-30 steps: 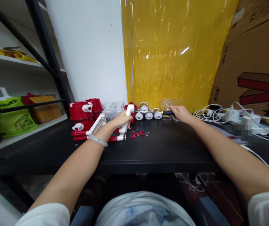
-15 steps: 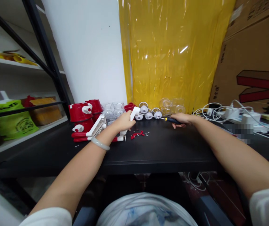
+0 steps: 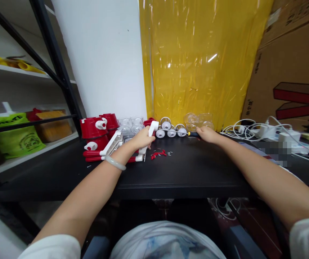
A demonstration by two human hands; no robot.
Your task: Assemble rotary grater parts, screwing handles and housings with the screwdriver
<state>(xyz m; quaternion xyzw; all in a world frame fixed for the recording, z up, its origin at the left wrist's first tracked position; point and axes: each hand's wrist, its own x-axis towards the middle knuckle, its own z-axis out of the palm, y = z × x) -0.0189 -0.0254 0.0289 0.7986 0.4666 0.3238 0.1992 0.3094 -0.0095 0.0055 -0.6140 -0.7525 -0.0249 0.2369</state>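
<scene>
My left hand (image 3: 142,138) is closed around a white plastic handle (image 3: 153,127), its upper end sticking out above my fingers. In my right hand (image 3: 207,134) is a screwdriver (image 3: 192,134) with a dark and yellow grip, held level. Its thin shaft points left toward the top of the white handle; I cannot tell whether the tip touches it. Just below lie small red plastic parts (image 3: 158,154) and several loose screws (image 3: 170,153). Red-and-white handle pieces (image 3: 111,147) lie partly behind my left forearm.
Red cups (image 3: 91,128) are stacked at the left, beside clear plastic cups (image 3: 130,126). Round white-ended clear containers (image 3: 171,131) stand along the back, with more clear cups (image 3: 197,121) to their right. White cables and chargers (image 3: 268,131) crowd the right side of the black table (image 3: 170,178).
My right hand has turned over the screwdriver's grip, its back now facing up. The white handle in my left hand has tilted more upright and shifted slightly left.
</scene>
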